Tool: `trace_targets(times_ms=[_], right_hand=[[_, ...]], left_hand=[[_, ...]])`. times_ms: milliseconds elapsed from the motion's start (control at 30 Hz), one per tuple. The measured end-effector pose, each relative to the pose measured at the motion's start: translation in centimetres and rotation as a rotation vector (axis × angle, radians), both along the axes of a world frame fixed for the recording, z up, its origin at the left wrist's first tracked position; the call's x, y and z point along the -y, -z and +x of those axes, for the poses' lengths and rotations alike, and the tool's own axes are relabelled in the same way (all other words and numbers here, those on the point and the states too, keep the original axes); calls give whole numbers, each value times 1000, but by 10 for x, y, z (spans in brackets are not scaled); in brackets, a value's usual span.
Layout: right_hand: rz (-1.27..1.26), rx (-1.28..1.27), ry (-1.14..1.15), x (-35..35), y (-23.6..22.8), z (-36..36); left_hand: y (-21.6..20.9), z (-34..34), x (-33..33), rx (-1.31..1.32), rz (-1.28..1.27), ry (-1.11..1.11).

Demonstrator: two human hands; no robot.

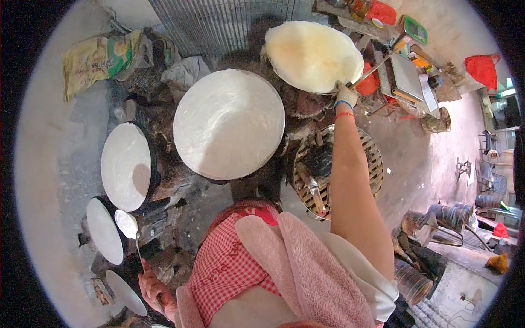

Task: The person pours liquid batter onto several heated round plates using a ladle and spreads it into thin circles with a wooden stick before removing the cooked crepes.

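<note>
In my left hand (156, 292) is the long handle of a ladle (127, 224), its bowl full of white batter. The bowl hangs beside two round griddles at the left: a larger white-coated one (126, 167) and a smaller one (105, 232). My right hand (345, 96), in a light glove with a blue cuff, reaches far forward to the near edge of a large, thin, pale yellow pancake (314, 57). Its fingers look closed there, but their grip is hidden. A long thin tool (377, 66) runs from beside that hand toward the upper right. A white-coated griddle (229, 124) lies in the centre.
A slatted round basket (374, 158) stands below my right forearm, with a brush-like tool (314, 191) on it. Another white round (126, 293) lies lower left. Sacks (101, 60) lean at the back left. A cluttered bench with a silver box (403, 76) stands right.
</note>
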State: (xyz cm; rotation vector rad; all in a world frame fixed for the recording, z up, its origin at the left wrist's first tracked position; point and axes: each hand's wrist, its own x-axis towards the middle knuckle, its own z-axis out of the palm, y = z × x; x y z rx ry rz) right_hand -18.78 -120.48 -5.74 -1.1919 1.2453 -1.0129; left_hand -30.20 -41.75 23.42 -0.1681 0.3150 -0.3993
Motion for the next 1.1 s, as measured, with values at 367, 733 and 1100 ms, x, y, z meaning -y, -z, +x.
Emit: trace_targets(times_ms=[367,733,1100], right_hand=[[-169,-26,7,-48,-40,-25],[-952,46,-1690,-724,-25,1],[-690,272,-2277,-1191,-56,-3]], left_hand=[[16,0,-60,75,-52,-133],[108,-74,-343,74,-99,-937],[202,-14,-713,-215,1152,-519]])
